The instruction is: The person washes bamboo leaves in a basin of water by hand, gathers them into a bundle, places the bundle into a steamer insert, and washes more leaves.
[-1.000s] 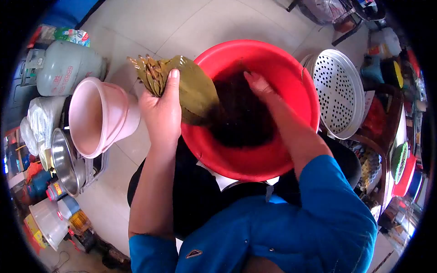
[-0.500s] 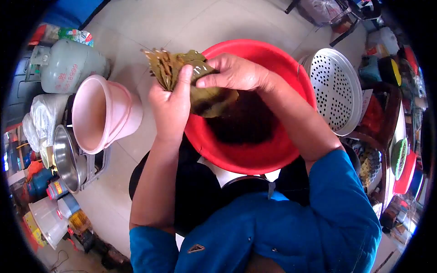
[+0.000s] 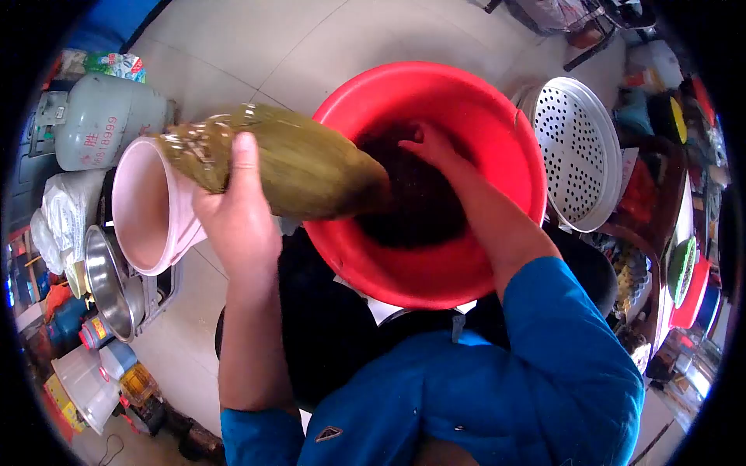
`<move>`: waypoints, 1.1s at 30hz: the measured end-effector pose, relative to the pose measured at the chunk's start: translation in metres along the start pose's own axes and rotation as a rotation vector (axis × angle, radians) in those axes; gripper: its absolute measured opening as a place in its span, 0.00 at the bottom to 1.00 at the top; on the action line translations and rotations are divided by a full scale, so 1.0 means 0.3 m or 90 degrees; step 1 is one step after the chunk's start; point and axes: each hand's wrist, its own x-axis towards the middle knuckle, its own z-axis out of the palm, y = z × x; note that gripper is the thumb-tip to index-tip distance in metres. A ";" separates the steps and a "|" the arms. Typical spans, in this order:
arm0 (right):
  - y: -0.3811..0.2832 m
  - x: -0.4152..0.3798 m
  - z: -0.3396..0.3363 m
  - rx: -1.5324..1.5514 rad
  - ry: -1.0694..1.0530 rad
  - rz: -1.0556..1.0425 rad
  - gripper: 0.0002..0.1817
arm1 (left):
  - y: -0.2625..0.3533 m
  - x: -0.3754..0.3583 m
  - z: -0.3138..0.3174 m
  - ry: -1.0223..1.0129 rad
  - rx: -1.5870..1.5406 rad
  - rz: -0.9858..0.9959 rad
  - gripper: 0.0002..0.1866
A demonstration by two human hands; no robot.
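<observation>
A thick stack of wet green-brown leaves [image 3: 299,167] is in my left hand [image 3: 239,217], gripped near its stem end with my thumb across the top. Its dark far end reaches over the left rim of the large red basin [image 3: 514,194]. My right hand [image 3: 437,147] is down inside the basin, its visible fingers apart and slightly bent, with nothing seen in them. Below that hand lies dark content [image 3: 416,206], too shadowed to make out in detail.
A pink bucket [image 3: 144,206] stands to the left, by a steel bowl [image 3: 109,283] and a grey gas cylinder [image 3: 97,124]. Right of the basin is a perforated metal steamer tray [image 3: 575,155]. A green basket [image 3: 684,272] sits farther right.
My left hand has moved left and lower with the leaves, which now stretch lengthwise toward the basin. My right hand has let go of them and gone down into the basin.
</observation>
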 end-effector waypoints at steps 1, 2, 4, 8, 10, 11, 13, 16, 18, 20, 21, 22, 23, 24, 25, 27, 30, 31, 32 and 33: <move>0.029 0.033 0.037 -0.111 0.168 -0.097 0.25 | -0.018 -0.007 0.013 -0.008 0.014 0.008 0.10; 0.064 0.054 0.065 -0.163 0.248 -0.147 0.27 | -0.048 -0.006 0.017 -0.030 0.015 0.015 0.10; 0.094 0.074 0.093 -0.087 0.222 -0.161 0.29 | -0.067 -0.010 0.036 -0.056 0.003 0.000 0.10; 0.123 0.057 0.065 0.305 -0.032 0.130 0.30 | -0.082 0.009 0.039 -0.053 0.010 -0.028 0.09; 0.201 0.056 0.068 0.231 -0.092 0.140 0.29 | -0.092 0.011 0.050 -0.046 -0.001 -0.033 0.09; 0.236 0.063 0.071 0.159 -0.147 0.147 0.28 | -0.093 0.014 0.059 -0.044 -0.012 -0.033 0.09; 0.171 0.045 0.044 0.240 -0.103 0.114 0.28 | -0.106 0.022 0.071 -0.040 -0.024 -0.032 0.09; 0.076 0.022 -0.023 0.510 -0.136 0.064 0.26 | -0.105 0.019 0.079 -0.032 -0.032 -0.038 0.08; -0.099 -0.044 -0.138 0.628 -0.209 0.048 0.24 | -0.097 0.018 0.087 -0.035 -0.031 -0.030 0.08; -0.324 -0.109 -0.284 0.392 -0.266 0.070 0.19 | -0.094 0.016 0.097 -0.035 -0.036 -0.011 0.08; -0.382 -0.128 -0.313 0.388 -0.269 0.065 0.19 | -0.094 0.017 0.099 -0.031 -0.037 -0.007 0.08; -0.442 -0.156 -0.330 0.322 -0.320 -0.079 0.18 | -0.097 0.018 0.099 -0.029 -0.046 -0.006 0.09; -0.505 -0.188 -0.350 0.251 -0.364 -0.222 0.16 | -0.101 0.020 0.101 -0.029 -0.056 -0.005 0.09; -0.588 -0.232 -0.374 0.249 -0.362 -0.224 0.16 | -0.105 0.023 0.102 -0.041 -0.070 -0.016 0.09; -0.681 -0.281 -0.385 0.229 -0.392 -0.241 0.16 | -0.104 0.017 0.099 -0.043 -0.071 -0.015 0.09; -0.763 -0.293 -0.357 0.131 -0.374 -0.261 0.17 | -0.103 0.010 0.090 -0.125 -0.149 -0.094 0.09; -0.813 -0.272 -0.325 0.142 -0.342 -0.257 0.16 | -0.088 0.022 0.066 -0.173 -0.218 -0.103 0.14; -0.811 -0.269 -0.315 0.142 -0.343 -0.256 0.16 | -0.073 0.020 0.060 -0.186 -0.263 -0.134 0.17; -0.803 -0.259 -0.304 0.209 -0.331 -0.265 0.17 | -0.062 0.003 0.062 -0.231 -0.296 -0.080 0.20; -0.810 -0.263 -0.300 0.276 -0.317 -0.273 0.18 | -0.016 -0.020 0.064 -0.214 0.051 0.065 0.17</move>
